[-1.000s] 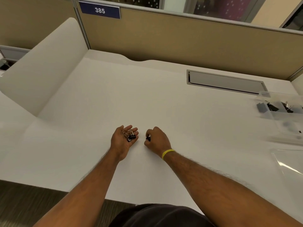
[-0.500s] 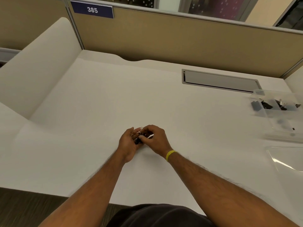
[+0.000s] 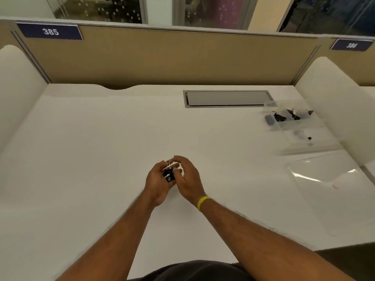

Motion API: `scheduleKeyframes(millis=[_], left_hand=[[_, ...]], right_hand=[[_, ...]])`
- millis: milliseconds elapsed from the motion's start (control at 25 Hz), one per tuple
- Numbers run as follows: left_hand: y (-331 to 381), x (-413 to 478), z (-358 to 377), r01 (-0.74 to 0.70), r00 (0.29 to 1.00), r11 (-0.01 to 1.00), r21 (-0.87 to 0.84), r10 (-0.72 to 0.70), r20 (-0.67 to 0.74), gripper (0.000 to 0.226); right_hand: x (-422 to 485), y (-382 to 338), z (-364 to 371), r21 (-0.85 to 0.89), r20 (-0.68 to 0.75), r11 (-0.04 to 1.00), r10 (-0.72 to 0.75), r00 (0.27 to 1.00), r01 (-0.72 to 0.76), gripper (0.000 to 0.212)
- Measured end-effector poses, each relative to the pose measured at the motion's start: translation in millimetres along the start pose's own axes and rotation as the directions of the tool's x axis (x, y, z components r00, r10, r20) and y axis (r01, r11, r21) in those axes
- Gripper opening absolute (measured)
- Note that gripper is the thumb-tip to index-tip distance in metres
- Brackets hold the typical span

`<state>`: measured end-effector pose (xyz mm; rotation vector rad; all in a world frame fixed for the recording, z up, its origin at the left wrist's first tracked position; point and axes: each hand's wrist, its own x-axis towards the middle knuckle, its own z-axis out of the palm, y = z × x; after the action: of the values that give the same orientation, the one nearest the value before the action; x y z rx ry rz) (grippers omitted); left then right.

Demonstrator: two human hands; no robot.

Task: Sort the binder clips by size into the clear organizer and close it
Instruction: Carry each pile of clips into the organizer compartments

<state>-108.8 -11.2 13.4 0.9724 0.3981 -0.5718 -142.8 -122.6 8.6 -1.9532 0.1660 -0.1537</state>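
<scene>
My left hand (image 3: 158, 182) is cupped palm-up over the middle of the white desk and holds a small bunch of black binder clips (image 3: 168, 174) with silver wire handles. My right hand (image 3: 187, 179), with a yellow wristband, is pressed against the left and its fingertips touch the clips. The clear organizer (image 3: 294, 126) stands open at the far right; several black clips lie in its rear compartment and one small clip in a nearer one. Its clear lid (image 3: 322, 171) lies flat on the desk in front of it.
A grey cable hatch (image 3: 227, 98) is set into the desk at the back. Tan partition walls with number plates 385 (image 3: 50, 31) and 386 close the rear, and white side dividers (image 3: 332, 102) flank the desk. The desk's front edge is near my body.
My right hand left the desk surface and came over to the left palm, bringing a clip to the bunch. Both hands now sit together; the view has tilted up and shifted right.
</scene>
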Motion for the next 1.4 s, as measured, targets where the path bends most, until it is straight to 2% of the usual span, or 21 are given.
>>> scheduleKeyframes(millis=[200, 400, 520, 760, 880, 1000, 1120, 1200, 1400], left_hand=[[-21, 7, 76, 0.118, 0.979, 0.986, 0.118, -0.135, 0.154, 0.059], [-48, 16, 147, 0.209, 0.929, 0.973, 0.101, -0.23, 0.289, 0.077], [-69, 26, 192, 0.231, 0.901, 0.966, 0.118, -0.258, 0.348, 0.081], [-102, 52, 291, 0.202, 0.87, 0.944, 0.262, -0.296, 0.394, 0.086], [-112, 74, 342, 0.14, 0.877, 0.931, 0.337, -0.275, 0.394, 0.078], [-119, 101, 391, 0.055, 0.893, 0.922, 0.383, -0.217, 0.395, 0.052], [-125, 133, 426, -0.016, 0.899, 0.91, 0.415, -0.169, 0.405, 0.081], [-131, 152, 441, -0.011, 0.894, 0.91, 0.415, -0.177, 0.411, 0.092], [-141, 171, 456, -0.006, 0.887, 0.898, 0.441, -0.199, 0.417, 0.075]], right_hand=[[2, 20, -47, 0.025, -0.046, 0.996, 0.089, 0.995, -0.088, 0.04], [7, 46, -112, 0.074, -0.208, 0.985, 0.168, 0.964, -0.155, 0.037], [11, 62, -155, 0.135, -0.288, 0.973, 0.22, 0.932, -0.188, 0.036], [30, 85, -246, 0.2, -0.455, 0.959, 0.274, 0.847, -0.202, 0.03], [52, 91, -293, 0.233, -0.509, 0.954, 0.284, 0.812, -0.188, 0.026], [78, 97, -335, 0.246, -0.512, 0.949, 0.299, 0.805, -0.196, 0.024], [107, 112, -367, 0.231, -0.509, 0.948, 0.31, 0.803, -0.219, 0.023], [122, 122, -383, 0.242, -0.48, 0.94, 0.33, 0.813, -0.238, 0.024], [137, 137, -405, 0.198, -0.435, 0.943, 0.33, 0.838, -0.268, 0.027]])
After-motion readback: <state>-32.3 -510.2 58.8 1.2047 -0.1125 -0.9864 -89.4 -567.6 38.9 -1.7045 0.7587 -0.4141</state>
